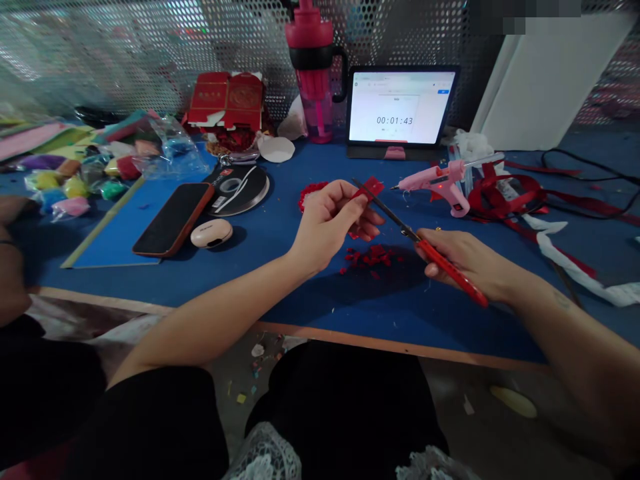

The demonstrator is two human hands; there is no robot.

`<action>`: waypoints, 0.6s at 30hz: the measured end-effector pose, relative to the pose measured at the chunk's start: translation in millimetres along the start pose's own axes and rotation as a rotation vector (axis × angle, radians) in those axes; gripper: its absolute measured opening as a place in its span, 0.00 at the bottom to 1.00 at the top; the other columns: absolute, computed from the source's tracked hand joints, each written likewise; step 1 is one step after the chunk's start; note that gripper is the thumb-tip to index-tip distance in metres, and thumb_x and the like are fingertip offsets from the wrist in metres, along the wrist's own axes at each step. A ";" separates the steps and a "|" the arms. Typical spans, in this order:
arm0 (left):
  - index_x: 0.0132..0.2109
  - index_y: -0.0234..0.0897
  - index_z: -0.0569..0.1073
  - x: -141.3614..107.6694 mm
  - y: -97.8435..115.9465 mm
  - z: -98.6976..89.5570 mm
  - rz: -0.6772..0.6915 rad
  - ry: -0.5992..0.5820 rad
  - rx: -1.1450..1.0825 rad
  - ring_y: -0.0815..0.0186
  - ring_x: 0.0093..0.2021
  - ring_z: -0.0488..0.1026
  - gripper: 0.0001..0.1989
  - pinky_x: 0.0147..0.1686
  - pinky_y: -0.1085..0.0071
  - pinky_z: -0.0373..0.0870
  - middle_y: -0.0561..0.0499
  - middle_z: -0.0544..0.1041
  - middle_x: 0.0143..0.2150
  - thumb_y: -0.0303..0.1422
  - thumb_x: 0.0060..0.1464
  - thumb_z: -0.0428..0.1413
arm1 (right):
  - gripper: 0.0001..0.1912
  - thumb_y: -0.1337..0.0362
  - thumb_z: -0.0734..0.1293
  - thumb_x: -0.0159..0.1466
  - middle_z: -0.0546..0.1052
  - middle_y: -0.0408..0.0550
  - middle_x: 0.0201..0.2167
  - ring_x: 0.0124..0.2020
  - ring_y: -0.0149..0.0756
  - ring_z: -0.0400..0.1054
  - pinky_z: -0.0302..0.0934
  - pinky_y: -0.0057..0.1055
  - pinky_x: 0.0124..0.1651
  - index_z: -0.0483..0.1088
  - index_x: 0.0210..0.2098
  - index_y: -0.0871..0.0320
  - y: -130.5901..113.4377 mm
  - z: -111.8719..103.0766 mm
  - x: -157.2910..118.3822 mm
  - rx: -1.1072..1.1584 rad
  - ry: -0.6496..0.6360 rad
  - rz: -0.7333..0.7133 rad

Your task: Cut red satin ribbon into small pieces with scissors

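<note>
Between the thumb and fingers of my left hand (330, 220) is a short piece of red ribbon (371, 189). My right hand (463, 260) grips red-handled scissors (445, 267), their blades pointing up and left across the ribbon. Whether the blades are parted is hard to make out. Below both hands, small red scraps (373, 259) lie in a loose pile on the blue table. Partly hidden behind my left hand is a round red piece (311, 193). To the right of the ribbon, a pink glue gun (440, 181) rests with its nozzle facing left.
A phone (175, 219), an earbud case (212, 233) and a ribbon spool (240, 190) lie at left. At the back stand a pink bottle (311, 67) and a tablet (400, 107) showing a timer. Tangled red ribbon (510, 193) lies right. Another person's arm (10, 267) enters far left.
</note>
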State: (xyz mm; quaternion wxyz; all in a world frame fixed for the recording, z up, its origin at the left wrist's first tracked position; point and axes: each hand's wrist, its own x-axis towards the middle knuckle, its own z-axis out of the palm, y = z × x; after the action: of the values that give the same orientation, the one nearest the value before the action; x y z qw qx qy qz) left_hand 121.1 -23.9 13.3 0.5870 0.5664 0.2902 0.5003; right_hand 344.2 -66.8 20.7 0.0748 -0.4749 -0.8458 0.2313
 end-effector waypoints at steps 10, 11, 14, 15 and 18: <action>0.33 0.35 0.64 1.2 -2.9 -2.0 0.018 -0.036 -0.026 0.74 0.22 0.76 0.07 0.22 0.81 0.72 0.54 0.77 0.24 0.27 0.61 0.51 | 0.28 0.36 0.49 0.63 0.64 0.45 0.24 0.25 0.34 0.55 0.48 0.31 0.31 0.53 0.26 0.54 -1.1 1.2 1.9 0.048 0.031 -0.004; 0.33 0.35 0.64 1.5 -3.2 -2.2 0.017 -0.037 -0.026 0.74 0.22 0.76 0.07 0.23 0.81 0.72 0.55 0.77 0.24 0.28 0.61 0.51 | 0.29 0.35 0.49 0.63 0.63 0.44 0.23 0.24 0.33 0.54 0.48 0.31 0.30 0.53 0.25 0.54 -0.2 2.1 2.1 0.055 0.039 -0.001; 0.33 0.35 0.63 2.3 -4.3 -2.9 0.004 -0.029 -0.002 0.74 0.22 0.76 0.08 0.23 0.82 0.72 0.55 0.77 0.24 0.30 0.61 0.53 | 0.29 0.35 0.51 0.62 0.63 0.43 0.21 0.23 0.33 0.54 0.48 0.30 0.29 0.55 0.25 0.55 3.6 5.1 2.4 0.077 0.056 0.008; 0.33 0.35 0.63 2.5 -4.6 -3.1 0.002 -0.028 0.004 0.74 0.22 0.76 0.08 0.23 0.82 0.72 0.55 0.77 0.24 0.31 0.61 0.53 | 0.29 0.35 0.52 0.62 0.63 0.43 0.21 0.22 0.33 0.55 0.48 0.30 0.29 0.56 0.24 0.55 4.6 5.9 2.5 0.082 0.059 0.012; 0.34 0.35 0.63 2.6 -4.7 -3.6 0.012 -0.033 0.007 0.74 0.23 0.76 0.08 0.23 0.81 0.72 0.55 0.78 0.25 0.31 0.61 0.53 | 0.28 0.36 0.53 0.62 0.63 0.43 0.21 0.22 0.32 0.56 0.49 0.30 0.29 0.56 0.24 0.55 5.6 6.5 3.1 0.080 0.065 0.019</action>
State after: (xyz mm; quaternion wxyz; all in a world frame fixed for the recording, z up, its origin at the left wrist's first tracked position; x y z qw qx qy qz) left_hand 119.9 -19.4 8.7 0.5869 0.5784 0.2788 0.4932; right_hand 344.6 -63.8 12.1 0.1190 -0.4869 -0.8284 0.2498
